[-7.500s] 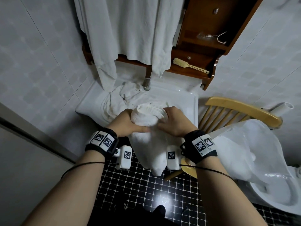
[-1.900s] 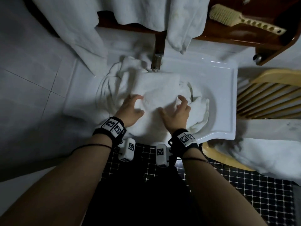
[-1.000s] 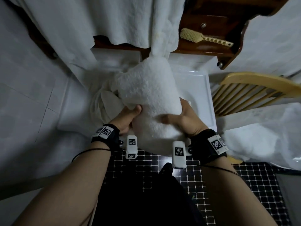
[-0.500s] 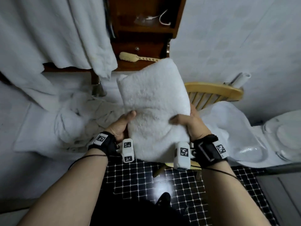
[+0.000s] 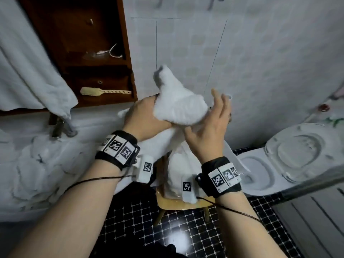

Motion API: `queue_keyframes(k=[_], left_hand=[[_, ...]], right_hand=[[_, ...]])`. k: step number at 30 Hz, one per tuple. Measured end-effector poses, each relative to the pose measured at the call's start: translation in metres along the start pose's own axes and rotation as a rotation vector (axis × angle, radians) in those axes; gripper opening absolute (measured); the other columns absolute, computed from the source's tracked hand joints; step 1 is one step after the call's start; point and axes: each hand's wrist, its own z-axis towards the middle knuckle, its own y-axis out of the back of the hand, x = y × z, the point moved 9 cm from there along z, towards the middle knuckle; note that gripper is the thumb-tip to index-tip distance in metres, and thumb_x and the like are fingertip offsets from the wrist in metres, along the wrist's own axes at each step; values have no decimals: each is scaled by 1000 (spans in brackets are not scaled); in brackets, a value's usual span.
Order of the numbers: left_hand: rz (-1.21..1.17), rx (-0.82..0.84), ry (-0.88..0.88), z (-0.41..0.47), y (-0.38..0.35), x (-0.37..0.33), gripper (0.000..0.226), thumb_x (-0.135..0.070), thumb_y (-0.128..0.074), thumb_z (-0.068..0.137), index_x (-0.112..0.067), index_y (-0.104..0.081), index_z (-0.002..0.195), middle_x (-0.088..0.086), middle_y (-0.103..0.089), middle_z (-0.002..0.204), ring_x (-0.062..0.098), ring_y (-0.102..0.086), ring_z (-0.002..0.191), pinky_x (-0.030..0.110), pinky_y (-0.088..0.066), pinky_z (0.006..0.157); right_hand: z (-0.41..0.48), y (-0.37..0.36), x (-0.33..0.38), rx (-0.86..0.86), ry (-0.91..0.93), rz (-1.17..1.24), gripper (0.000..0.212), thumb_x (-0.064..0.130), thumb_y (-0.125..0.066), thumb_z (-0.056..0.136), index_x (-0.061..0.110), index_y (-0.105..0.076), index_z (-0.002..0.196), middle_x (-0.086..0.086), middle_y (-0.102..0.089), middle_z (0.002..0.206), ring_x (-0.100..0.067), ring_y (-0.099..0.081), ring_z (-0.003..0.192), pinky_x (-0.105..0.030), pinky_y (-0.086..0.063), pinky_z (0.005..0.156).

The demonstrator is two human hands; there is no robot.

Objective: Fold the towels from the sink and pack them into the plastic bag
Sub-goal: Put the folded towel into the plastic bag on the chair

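My left hand (image 5: 147,118) grips a folded white towel (image 5: 178,103) from its left side and holds it up in the air, one corner pointing upward. On the towel's right edge lies my right hand (image 5: 210,127), fingers straight and spread, palm against the cloth. Directly under both hands is the plastic bag (image 5: 232,155), with white towels (image 5: 176,168) in it, standing on a wooden chair (image 5: 173,202). More crumpled white towels (image 5: 37,164) lie in the sink (image 5: 104,123) at the left.
A white toilet (image 5: 279,159) with its lid up stands at the right, close to the chair. Above the sink are a dark wooden cabinet (image 5: 83,43) with a brush (image 5: 104,91), a hanging white cloth (image 5: 28,71) and the faucet (image 5: 59,125). The floor has black tiles.
The folded towel has travelled right, from above the sink to over the bag on the chair. My right hand has loosened its grip and its fingers now stand straight.
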Motion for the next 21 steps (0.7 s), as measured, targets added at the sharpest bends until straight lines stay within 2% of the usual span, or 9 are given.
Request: queue_keyframes(k=[3, 6, 8, 9, 11, 13, 15, 18, 21], left_hand=[[347, -37, -201, 9, -10, -45, 41, -49, -73, 80, -31, -59, 115, -2, -65, 110, 33, -68, 101, 41, -52, 77], [493, -11, -267, 15, -30, -66, 46, -37, -75, 83, -17, -63, 122, 6, -68, 114, 32, -67, 108, 43, -52, 86], [518, 10, -345, 18, -42, -76, 35, -28, -75, 83, -17, -68, 115, 3, -65, 113, 29, -64, 110, 43, -49, 82], [508, 2, -398, 21, -46, -80, 29, -25, -75, 82, -19, -70, 110, -1, -62, 110, 27, -62, 109, 42, -47, 77], [456, -26, -481, 27, -53, -83, 26, -24, -74, 78, -22, -68, 104, -5, -58, 105, 24, -60, 104, 38, -42, 70], [414, -30, -512, 37, -56, -83, 35, -30, -75, 73, -26, -66, 106, -5, -59, 104, 24, -58, 101, 38, -40, 76], [440, 33, -489, 48, -59, -79, 46, -41, -77, 66, -31, -65, 109, -5, -59, 106, 24, -55, 103, 41, -36, 85], [553, 107, -402, 59, -65, -63, 56, -57, -77, 60, -33, -62, 108, -9, -64, 106, 22, -47, 112, 44, -27, 91], [551, 95, -350, 61, -67, -54, 60, -70, -65, 63, -35, -62, 111, -13, -68, 103, 25, -47, 130, 61, -14, 114]], right_hand=[[14, -7, 46, 141, 340, -343, 121, 9, -73, 59, 32, -21, 166, -14, -6, 175, -36, -4, 162, -62, -15, 126], [26, -23, 49, 255, 452, -593, 120, 21, -74, 68, 36, -9, 168, -10, 2, 177, -36, 10, 162, -67, 6, 124], [41, -25, 35, 275, 399, -677, 119, 29, -72, 71, 31, -5, 169, -13, -23, 173, -35, -5, 163, -69, 0, 124], [48, -27, 22, 315, 337, -702, 120, 31, -72, 71, 28, -2, 169, -13, -48, 158, -35, -27, 158, -69, -12, 123], [58, -29, -3, 415, 196, -690, 114, 36, -71, 72, 26, -8, 167, -4, -74, 109, -32, -68, 115, -58, -42, 107], [63, -23, -14, 421, 137, -668, 86, 41, -68, 72, 33, -37, 152, 1, -74, 95, -32, -71, 90, -44, -51, 80], [67, -17, -15, 411, 129, -664, 59, 41, -68, 73, 36, -57, 130, 2, -73, 94, -33, -70, 87, -36, -42, 66], [66, -8, -25, 427, 95, -697, 37, 32, -65, 71, 32, -64, 108, 3, -59, 81, -33, -67, 86, -34, -36, 64], [66, 0, -46, 417, 24, -638, 38, 28, -64, 68, 33, -63, 105, 4, -54, 81, -32, -63, 84, -35, -36, 66]])
